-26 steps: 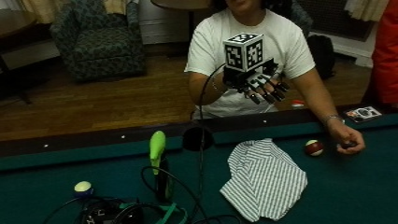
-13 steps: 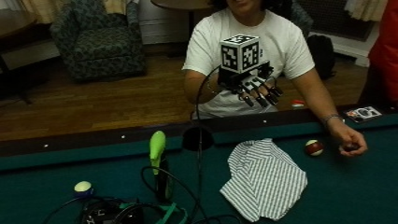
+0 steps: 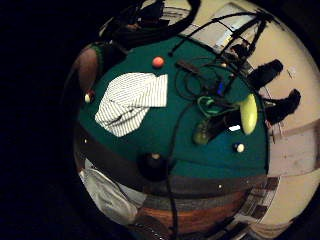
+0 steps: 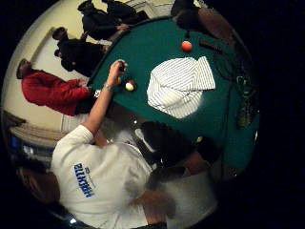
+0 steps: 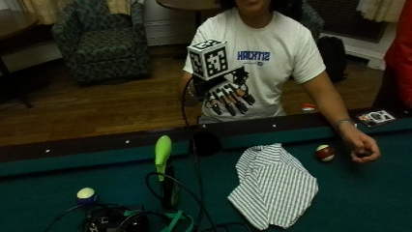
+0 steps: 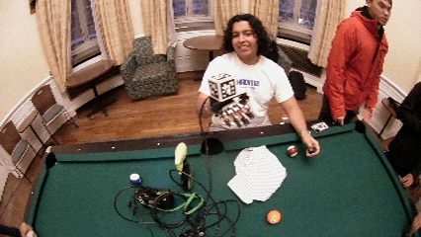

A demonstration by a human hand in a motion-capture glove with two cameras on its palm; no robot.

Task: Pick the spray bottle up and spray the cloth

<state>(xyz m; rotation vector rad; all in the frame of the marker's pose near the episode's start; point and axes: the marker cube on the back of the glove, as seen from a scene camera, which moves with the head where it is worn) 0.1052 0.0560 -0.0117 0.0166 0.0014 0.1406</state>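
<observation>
The spray bottle (image 5: 163, 169) has a lime-green head on a dark body and stands upright on the green felt, left of the middle pocket. The striped cloth (image 5: 273, 186) lies crumpled on the felt to its right. My gloved right hand (image 5: 225, 96) is raised in front of the person's chest, behind the table's far rail, well above and behind both things. Its fingers are spread, point downward and hold nothing. Both palm views look down on the cloth (image 3: 131, 102) (image 4: 178, 86), and one also shows the bottle (image 3: 248, 114). The wide view shows bottle (image 6: 180, 157), cloth (image 6: 258, 173) and hand (image 6: 231, 111).
Cables and dark gear (image 5: 128, 220) lie around the bottle's base. A pocket (image 5: 205, 143) sits in the rail between hand and bottle. A red-and-white ball (image 5: 325, 153) lies by the bare left hand (image 5: 360, 150). A pale ball (image 5: 85, 195) and an orange ball (image 6: 273, 217) lie on the felt.
My gloved hand has moved toward the picture's left and slightly lower, nearer the line of the bottle. Bottle, cloth and bare hand have not moved.
</observation>
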